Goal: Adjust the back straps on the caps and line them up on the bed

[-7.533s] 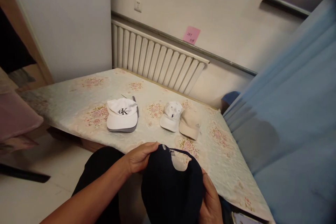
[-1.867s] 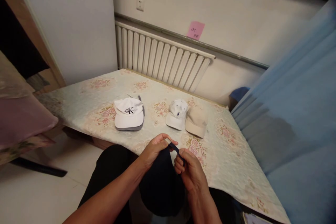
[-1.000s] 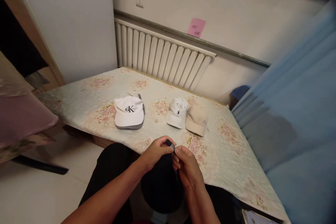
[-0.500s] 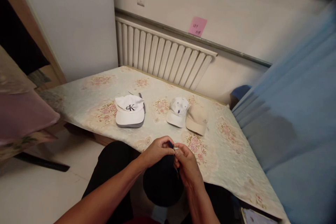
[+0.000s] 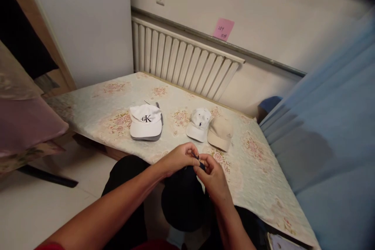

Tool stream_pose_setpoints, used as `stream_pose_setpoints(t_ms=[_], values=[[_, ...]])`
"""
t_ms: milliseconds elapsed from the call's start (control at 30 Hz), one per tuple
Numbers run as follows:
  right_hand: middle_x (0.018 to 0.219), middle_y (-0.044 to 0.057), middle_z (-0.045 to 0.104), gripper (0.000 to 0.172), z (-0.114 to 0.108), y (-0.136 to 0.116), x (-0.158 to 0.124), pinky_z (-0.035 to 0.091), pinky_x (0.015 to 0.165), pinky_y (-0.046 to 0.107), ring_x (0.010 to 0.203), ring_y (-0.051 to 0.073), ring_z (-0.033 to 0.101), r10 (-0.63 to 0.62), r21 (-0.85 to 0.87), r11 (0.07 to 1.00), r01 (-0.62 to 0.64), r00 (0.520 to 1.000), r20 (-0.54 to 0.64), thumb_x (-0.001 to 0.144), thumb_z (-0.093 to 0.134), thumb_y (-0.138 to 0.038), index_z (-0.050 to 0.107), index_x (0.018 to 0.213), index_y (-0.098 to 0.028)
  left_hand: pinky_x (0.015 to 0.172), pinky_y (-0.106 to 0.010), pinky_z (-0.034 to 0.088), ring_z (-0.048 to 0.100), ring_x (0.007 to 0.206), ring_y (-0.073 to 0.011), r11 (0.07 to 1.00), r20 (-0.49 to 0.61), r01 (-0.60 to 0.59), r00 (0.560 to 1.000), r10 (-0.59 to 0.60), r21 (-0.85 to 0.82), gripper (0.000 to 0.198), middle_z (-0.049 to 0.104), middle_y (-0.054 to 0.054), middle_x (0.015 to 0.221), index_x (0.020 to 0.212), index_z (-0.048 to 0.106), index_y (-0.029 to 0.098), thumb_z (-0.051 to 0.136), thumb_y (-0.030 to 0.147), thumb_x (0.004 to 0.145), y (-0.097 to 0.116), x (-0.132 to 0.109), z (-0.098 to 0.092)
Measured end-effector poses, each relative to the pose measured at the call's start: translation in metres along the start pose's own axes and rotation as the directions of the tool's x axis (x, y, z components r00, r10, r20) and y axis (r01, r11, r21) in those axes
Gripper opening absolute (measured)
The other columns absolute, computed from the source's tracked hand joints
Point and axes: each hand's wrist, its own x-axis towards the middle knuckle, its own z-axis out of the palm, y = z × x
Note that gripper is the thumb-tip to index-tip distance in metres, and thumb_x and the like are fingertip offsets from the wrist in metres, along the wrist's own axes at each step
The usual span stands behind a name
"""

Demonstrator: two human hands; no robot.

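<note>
Over my lap hangs a dark navy cap (image 5: 183, 203), its rounded part pointing down toward me. My left hand (image 5: 184, 157) pinches the end of the cap's narrow strap (image 5: 195, 156). Close beside it, my right hand (image 5: 212, 175) is closed on the cap at the strap's fastening, fingertips nearly touching the left ones. The fastening itself is mostly hidden by my fingers. Beyond my hands lie a small white cap (image 5: 199, 125) and a beige cap (image 5: 220, 133), side by side. To the left, a white cap with black letters (image 5: 145, 121) rests on a grey cap (image 5: 155, 138).
The caps lie on a bed with a flowered cover (image 5: 254, 172). Behind it are a white radiator (image 5: 184, 58) and a wall with a pink note (image 5: 223, 29). A blue curtain (image 5: 336, 133) hangs on the right. A pink cloth (image 5: 29, 125) is at the left.
Both hands have risen slightly and shifted a little right with the navy cap. The strap end has turned between my left fingers. The view has tilted slightly; the other caps lie unmoved.
</note>
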Motion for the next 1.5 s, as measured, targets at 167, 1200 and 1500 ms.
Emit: stream_pose_setpoints(t_ms=[167, 1200, 1500], values=[[0.077, 0.000, 0.067, 0.024, -0.017, -0.038, 0.042, 0.044, 0.063, 0.026, 0.069, 0.015, 0.060, -0.158, 0.011, 0.987, 0.158, 0.987, -0.026, 0.069, 0.067, -0.025, 0.060, 0.091, -0.020, 0.053, -0.018, 0.031, 0.046, 0.058, -0.0065, 0.974, 0.028, -0.124, 0.992, 0.120, 0.190, 0.024, 0.052, 0.005, 0.064, 0.076, 0.053, 0.015, 0.069, 0.021, 0.060, 0.059, 0.034, 0.005], [0.079, -0.001, 0.068, 0.015, -0.055, 0.045, 0.067, 0.043, 0.071, 0.029, 0.075, 0.018, 0.060, -0.085, -0.270, 0.958, 0.097, 0.995, 0.056, 0.069, 0.066, -0.025, 0.068, 0.085, -0.023, 0.064, -0.022, 0.036, 0.051, 0.073, -0.0128, 0.896, -0.080, -0.037, 0.994, 0.080, 0.442, 0.026, 0.056, 0.002, 0.077, 0.087, 0.055, 0.017, 0.063, 0.019, 0.063, -0.030, 0.050, -0.013], [0.078, 0.000, 0.068, 0.016, -0.044, 0.044, 0.059, 0.043, 0.073, 0.033, 0.076, 0.020, 0.059, -0.215, -0.363, 0.901, 0.236, 0.972, 0.100, 0.068, 0.062, -0.020, 0.068, 0.082, -0.024, 0.054, -0.022, 0.026, 0.038, 0.058, -0.0102, 0.879, -0.109, 0.046, 0.994, 0.006, 0.474, 0.034, 0.043, 0.004, 0.060, 0.069, 0.053, 0.016, 0.050, 0.049, 0.078, -0.030, 0.039, -0.014]])
